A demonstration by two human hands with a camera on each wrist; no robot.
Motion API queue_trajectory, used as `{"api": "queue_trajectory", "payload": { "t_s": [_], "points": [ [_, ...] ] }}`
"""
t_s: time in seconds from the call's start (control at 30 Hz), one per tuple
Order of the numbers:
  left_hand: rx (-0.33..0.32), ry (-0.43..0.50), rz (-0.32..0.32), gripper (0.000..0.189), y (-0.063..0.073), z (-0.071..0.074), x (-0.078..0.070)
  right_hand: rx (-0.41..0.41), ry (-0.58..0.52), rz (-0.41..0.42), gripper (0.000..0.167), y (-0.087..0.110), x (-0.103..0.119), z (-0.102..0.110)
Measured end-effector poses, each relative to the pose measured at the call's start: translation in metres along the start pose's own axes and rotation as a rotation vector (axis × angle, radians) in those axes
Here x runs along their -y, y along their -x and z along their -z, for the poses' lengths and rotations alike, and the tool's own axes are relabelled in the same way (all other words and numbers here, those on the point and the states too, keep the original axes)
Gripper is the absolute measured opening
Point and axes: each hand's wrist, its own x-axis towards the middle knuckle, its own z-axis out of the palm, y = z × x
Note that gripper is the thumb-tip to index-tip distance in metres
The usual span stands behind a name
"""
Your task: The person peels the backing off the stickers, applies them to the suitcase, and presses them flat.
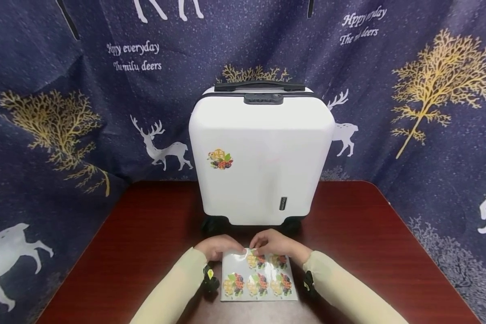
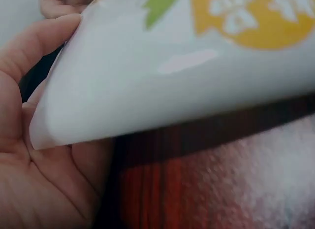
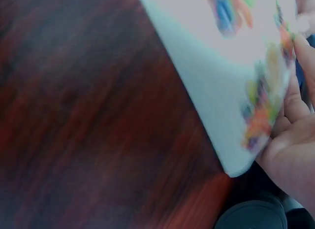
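Observation:
A glossy white sticker sheet with several fruit-bunch stickers lies tilted between both hands, in front of the suitcase. Its top-left spot is bare white. My left hand grips the sheet's far left corner; in the left wrist view the thumb lies along the edge on top and fingers are behind. At the far edge, beside the upper middle sticker, my right hand pinches the sheet, thumb on the front. In the right wrist view the right fingers pass behind the sheet, partly hidden.
A white suitcase with a black handle stands upright on the dark red wooden table. One fruit sticker is on its left front. Behind hangs a blue cloth printed with deer and golden trees.

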Motion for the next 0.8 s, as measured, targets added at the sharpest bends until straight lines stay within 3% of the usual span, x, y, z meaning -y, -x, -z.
{"api": "queue_trajectory", "payload": {
  "t_s": [0.23, 0.47, 0.8],
  "points": [
    [0.053, 0.076, 0.037, 0.033, -0.0049, -0.0004, 0.0004, -0.036, 0.044, -0.005, 0.015, 0.0017, -0.0013, -0.0020],
    [0.054, 0.092, 0.047, 0.030, -0.0039, -0.0014, -0.0011, -0.059, 0.085, -0.028, 0.014, 0.0038, 0.0003, -0.0039],
    [0.115, 0.167, 0.063, 0.034, -0.0020, 0.0010, -0.0042, -0.090, 0.024, -0.038, 0.017, 0.0066, 0.0055, -0.0063]
  ]
}}
